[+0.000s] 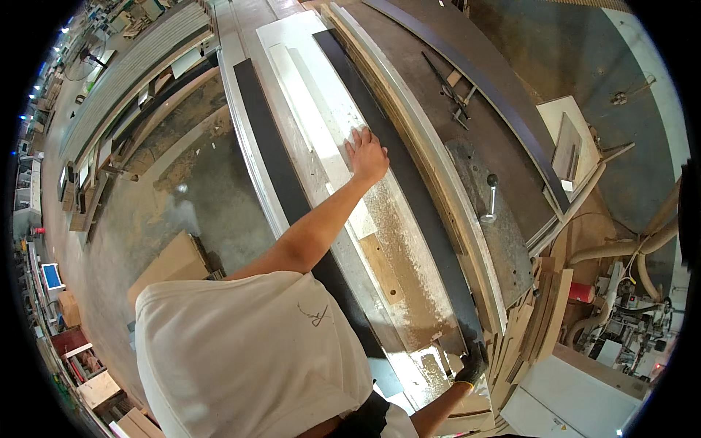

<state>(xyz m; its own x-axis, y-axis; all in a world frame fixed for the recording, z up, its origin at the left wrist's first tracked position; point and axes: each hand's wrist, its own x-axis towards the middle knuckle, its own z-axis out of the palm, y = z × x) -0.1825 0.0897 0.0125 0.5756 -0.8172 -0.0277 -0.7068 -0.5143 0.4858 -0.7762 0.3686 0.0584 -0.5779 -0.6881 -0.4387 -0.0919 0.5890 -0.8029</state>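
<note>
My left hand (367,155) is bare and lies with its fingers spread on a long white board (328,95), close to a dark strip on its right. My right hand (473,365) wears a dark glove and rests by the near end of that dark strip (420,197); its fingers are hard to make out. Under my left forearm runs a narrow white strip (292,91), with a wooden piece (381,270) nearer to me. Sawdust (409,263) covers the surface between the strips. A second dark strip (270,139) lies to the left.
A long wooden edge (409,124) borders the work on the right. Beyond it, a lever handle (491,197) stands on a metal plate. Wood offcuts (537,314) lean at the lower right. Cardboard (171,263) is on the floor at left, below a stack of long slats (139,73).
</note>
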